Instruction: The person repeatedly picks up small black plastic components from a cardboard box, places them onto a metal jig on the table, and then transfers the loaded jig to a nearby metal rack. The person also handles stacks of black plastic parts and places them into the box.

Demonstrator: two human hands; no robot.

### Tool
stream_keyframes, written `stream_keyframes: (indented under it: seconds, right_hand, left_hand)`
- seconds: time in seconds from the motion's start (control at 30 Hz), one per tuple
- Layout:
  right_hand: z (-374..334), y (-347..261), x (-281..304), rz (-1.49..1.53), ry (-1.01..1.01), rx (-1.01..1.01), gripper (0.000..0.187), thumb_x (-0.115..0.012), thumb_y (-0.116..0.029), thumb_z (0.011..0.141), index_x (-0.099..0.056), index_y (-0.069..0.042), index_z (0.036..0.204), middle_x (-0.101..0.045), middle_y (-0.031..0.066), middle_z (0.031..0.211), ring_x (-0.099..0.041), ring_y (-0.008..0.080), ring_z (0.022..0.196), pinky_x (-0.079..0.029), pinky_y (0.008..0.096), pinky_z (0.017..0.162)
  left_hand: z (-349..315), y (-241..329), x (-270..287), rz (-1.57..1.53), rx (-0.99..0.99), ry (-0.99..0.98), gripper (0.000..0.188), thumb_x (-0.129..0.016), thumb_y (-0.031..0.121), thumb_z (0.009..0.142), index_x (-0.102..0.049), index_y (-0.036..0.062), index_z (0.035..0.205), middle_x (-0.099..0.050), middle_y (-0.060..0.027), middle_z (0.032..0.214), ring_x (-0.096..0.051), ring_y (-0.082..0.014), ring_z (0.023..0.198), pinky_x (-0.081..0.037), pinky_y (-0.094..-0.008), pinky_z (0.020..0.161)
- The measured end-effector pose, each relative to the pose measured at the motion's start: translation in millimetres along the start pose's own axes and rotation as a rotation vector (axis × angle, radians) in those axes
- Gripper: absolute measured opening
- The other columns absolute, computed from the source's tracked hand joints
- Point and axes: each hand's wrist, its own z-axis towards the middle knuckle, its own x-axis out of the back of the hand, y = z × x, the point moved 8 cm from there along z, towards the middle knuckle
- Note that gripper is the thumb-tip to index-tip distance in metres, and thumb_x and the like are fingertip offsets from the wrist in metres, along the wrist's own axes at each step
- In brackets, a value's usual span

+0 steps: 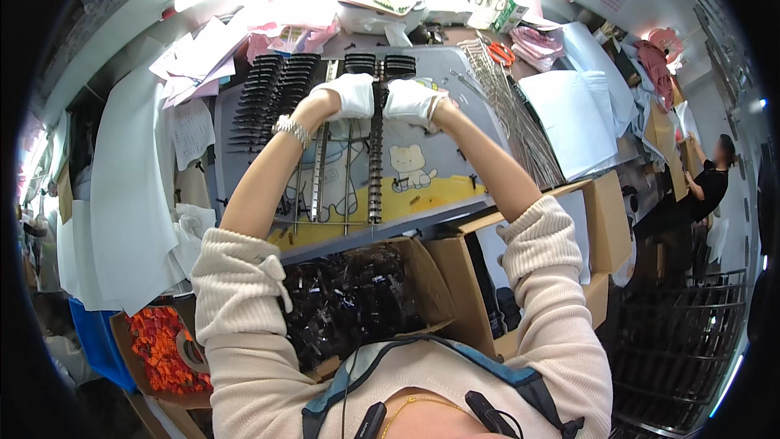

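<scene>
My left hand (pixel 351 97), in a white glove with a metal watch at the wrist, and my right hand (pixel 412 102), also gloved, face each other on either side of a long black ribbed strip (pixel 375 162). Both sets of fingers are curled inward by the strip; whatever they grip is hidden by the gloves. Just beyond my fingers lie short stacks of curved black pieces, one left (pixel 360 63) and one right (pixel 400 64) of the strip. Left of my hands, more curved black pieces (pixel 268 97) stand in two long rows. A metal rail (pixel 319 171) lies parallel to the strip.
The grey work mat (pixel 463 154) bears cartoon figures. Thin metal rods (pixel 520 122) and orange scissors (pixel 500 53) lie to the right. Below the table edge are a carton of black parts (pixel 349 293) and a box of orange-red pieces (pixel 161 349). Another person (pixel 708 187) stands far right.
</scene>
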Motion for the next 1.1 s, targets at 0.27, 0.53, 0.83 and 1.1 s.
stream_keyframes:
  seconds: [0.27,0.53,0.83,1.1]
  right_hand:
    - [-47.2,-11.0,-41.1,0.599,0.640,-0.464,0.047,-0.053,-0.012,0.085,-0.052,0.003,0.129,-0.063,0.0318,0.109,-0.056,0.0479,0.107,-0.046,0.0488,0.097]
    - [-38.2,-8.7,-5.5,0.409,0.155,-0.524,0.036,-0.058,-0.026,0.089,-0.065,0.000,0.112,-0.069,0.0273,0.097,-0.065,0.0480,0.096,-0.053,0.0466,0.088]
    - [-75.1,-28.1,61.8,0.291,0.243,-0.387,0.039,-0.053,-0.033,0.096,-0.067,0.001,0.111,-0.071,0.0198,0.089,-0.072,0.0327,0.083,-0.055,0.0411,0.079]
    - [-85.1,-93.3,52.5,0.686,0.380,-0.153,0.019,-0.059,-0.018,0.097,-0.064,-0.007,0.111,-0.063,0.0047,0.089,-0.065,0.0172,0.083,-0.055,0.0325,0.079]
  left_hand:
    - [-44.3,42.2,-24.1,-1.000,0.482,0.353,0.038,-0.056,0.004,0.093,-0.055,-0.0021,0.131,-0.067,-0.0163,0.122,-0.061,-0.0226,0.114,-0.047,-0.0348,0.100]
    - [-29.8,10.8,-3.8,-0.399,0.490,0.374,0.046,-0.054,0.011,0.093,-0.056,0.0096,0.139,-0.064,-0.0227,0.129,-0.062,-0.0350,0.122,-0.048,-0.0372,0.102]
    - [-48.6,69.7,62.6,0.153,0.191,0.426,0.030,-0.059,0.023,0.094,-0.067,0.0065,0.117,-0.070,-0.0190,0.097,-0.068,-0.0378,0.087,-0.056,-0.0454,0.082]
    - [-117.6,158.1,-8.5,-1.719,0.766,-0.081,0.040,-0.061,0.014,0.096,-0.053,-0.0022,0.131,-0.067,-0.0123,0.099,-0.067,-0.0184,0.073,-0.056,-0.0270,0.058]
